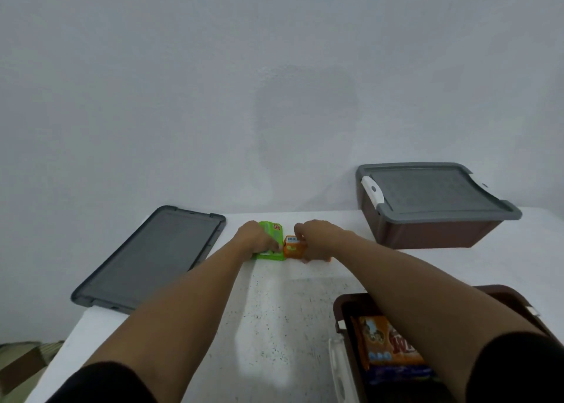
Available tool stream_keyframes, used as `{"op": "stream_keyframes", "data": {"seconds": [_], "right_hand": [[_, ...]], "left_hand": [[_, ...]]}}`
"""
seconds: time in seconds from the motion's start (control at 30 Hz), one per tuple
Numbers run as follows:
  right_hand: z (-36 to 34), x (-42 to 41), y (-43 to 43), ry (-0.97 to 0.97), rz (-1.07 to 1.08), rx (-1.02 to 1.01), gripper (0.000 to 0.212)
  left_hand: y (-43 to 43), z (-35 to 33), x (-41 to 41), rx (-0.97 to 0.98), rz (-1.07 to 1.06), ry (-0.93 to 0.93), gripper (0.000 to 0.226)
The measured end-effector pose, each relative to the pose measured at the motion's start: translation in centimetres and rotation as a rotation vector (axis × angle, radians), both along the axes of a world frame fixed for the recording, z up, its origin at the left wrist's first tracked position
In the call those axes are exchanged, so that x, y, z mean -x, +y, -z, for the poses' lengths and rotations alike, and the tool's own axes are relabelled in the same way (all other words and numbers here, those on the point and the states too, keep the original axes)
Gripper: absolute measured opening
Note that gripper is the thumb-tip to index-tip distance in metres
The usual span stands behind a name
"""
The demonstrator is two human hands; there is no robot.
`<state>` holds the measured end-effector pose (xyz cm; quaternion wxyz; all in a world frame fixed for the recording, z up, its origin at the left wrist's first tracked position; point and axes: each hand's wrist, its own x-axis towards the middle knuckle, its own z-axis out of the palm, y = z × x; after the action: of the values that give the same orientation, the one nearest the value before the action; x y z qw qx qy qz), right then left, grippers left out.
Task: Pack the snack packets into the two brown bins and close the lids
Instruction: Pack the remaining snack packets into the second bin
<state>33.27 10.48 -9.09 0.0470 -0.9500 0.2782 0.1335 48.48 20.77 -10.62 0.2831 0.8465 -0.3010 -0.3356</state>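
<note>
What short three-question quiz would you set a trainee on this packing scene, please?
1. True or false: the far brown bin has its lid on.
2. Which hand grips the orange packet: A left, B right?
3. Fill in: the left hand grips the ___ packet.
Key: 1 true; 2 B, the right hand; 3 green, the green packet.

Between my forearms the table (274, 326) runs open back toward me. Left of my left hand (254, 239) a loose lid (152, 259) lies flat. Right of my right hand (317, 242) stands a closed bin (433, 225); an open bin (336, 308) sits beneath that forearm. The green packet (268, 254) and orange packet (291, 248) I grip fill the gap between my hands.
</note>
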Motion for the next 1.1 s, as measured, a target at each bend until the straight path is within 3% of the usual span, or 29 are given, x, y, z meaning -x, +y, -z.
{"op": "stream_keyframes", "data": {"seconds": [0.07,0.23,0.3,0.37,0.5,0.67,0.8,1.1], "right_hand": [[-0.7,0.1,0.5,0.010,-0.007,-0.016,0.042],[-2.3,1.4,0.9,-0.105,0.032,-0.085,0.037],[-3.0,1.9,0.8,-0.119,0.066,-0.108,0.023],[-4.0,2.5,0.9,-0.162,0.121,-0.165,0.026],[-6.7,4.1,1.1,-0.265,0.196,-0.294,0.030],[-9.1,7.3,-0.2,-0.391,0.319,-0.486,0.019],[-10.5,11.1,-1.4,-0.466,0.346,-0.618,0.014],[-13.4,22.6,-2.2,-0.417,0.238,-0.697,0.016]], "left_hand": [[0.4,-0.2,-0.1,0.051,-0.040,0.143,0.036],[2.0,-1.2,0.1,0.122,0.018,0.287,0.018],[2.5,-1.6,0.0,0.194,0.022,0.397,0.024],[2.8,-2.3,0.1,0.239,0.071,0.440,0.031],[3.4,-4.9,1.4,0.300,0.172,0.383,0.015],[3.9,-7.7,3.4,0.380,0.267,0.358,0.030],[4.3,-9.9,6.5,0.360,0.412,0.195,0.047],[5.4,-13.1,17.5,0.248,0.601,-0.169,0.042]]}}
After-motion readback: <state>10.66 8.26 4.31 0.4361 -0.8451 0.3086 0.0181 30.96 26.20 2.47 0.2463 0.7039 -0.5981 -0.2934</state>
